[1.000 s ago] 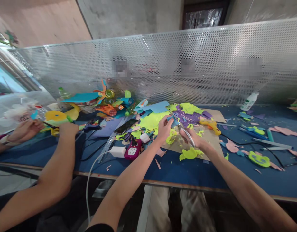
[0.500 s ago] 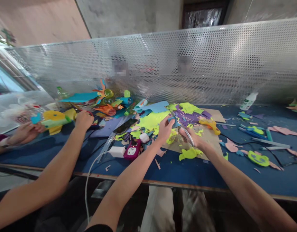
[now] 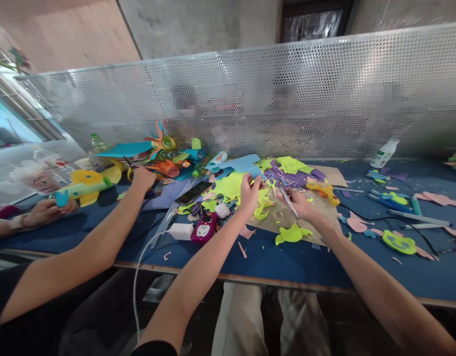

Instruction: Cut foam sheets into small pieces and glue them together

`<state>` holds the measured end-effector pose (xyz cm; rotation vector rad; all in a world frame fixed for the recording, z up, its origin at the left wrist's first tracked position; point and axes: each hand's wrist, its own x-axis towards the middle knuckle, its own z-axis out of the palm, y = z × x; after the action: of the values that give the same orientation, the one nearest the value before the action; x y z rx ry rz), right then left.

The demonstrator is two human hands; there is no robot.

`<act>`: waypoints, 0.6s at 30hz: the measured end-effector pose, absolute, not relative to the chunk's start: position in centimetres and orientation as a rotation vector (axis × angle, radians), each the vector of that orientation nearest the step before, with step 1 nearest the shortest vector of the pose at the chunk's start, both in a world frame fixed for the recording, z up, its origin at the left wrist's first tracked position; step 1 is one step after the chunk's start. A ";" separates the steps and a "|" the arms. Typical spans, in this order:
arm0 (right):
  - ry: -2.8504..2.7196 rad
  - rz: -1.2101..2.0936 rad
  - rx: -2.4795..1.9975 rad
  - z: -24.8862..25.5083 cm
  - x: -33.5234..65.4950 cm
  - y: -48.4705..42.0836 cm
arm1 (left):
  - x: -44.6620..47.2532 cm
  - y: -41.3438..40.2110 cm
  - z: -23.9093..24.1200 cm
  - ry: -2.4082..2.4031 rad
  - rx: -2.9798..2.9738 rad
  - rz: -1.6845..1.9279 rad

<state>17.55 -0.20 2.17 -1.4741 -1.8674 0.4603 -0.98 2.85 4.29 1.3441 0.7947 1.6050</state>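
My right hand point(image 3: 300, 203) is closed on a pair of scissors point(image 3: 289, 202) with pale grey handles, held over the brown paper. To its left, my left hand point(image 3: 251, 194) has its fingers bent together at the near edge of a light blue paper sheet point(image 3: 242, 163); what lies between the fingertips is hidden. Lime green paper point(image 3: 231, 187) lies beside and behind the left hand. Purple paper scraps point(image 3: 287, 174) spread beyond both hands. A lime green cut shape point(image 3: 293, 233) rests nearer me, on the edge of the brown paper point(image 3: 329, 220).
A black phone point(image 3: 192, 193), a magenta power adapter point(image 3: 204, 229) and a white charger point(image 3: 181, 231) with a cable sit left of my forearm. At left, a co-worker holds scissors; another's hands point(image 3: 46, 212) touch a yellow-green paper craft. Pens point(image 3: 420, 217) lie right. A perforated metal screen point(image 3: 228, 109) stands behind.
My hands have moved apart. The small blue piece that was between scissors and left hand no longer shows. The scissors now point differently. The co-worker's scissors hand has shifted right.
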 end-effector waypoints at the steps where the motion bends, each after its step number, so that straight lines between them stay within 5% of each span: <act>1: -1.893 0.458 -1.487 2.1 17.6 -0.2 | -1.0 3.0 4.3 0.793 1.308 1.607; 18: -1.933 0.635 -1.329 2.2 17.0 -0.8 | -0.7 1.6 4.2 0.899 1.521 1.468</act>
<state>17.01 -0.82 2.25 -1.3294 -1.9327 0.6347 -0.66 1.58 4.23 1.5205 0.8987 1.4680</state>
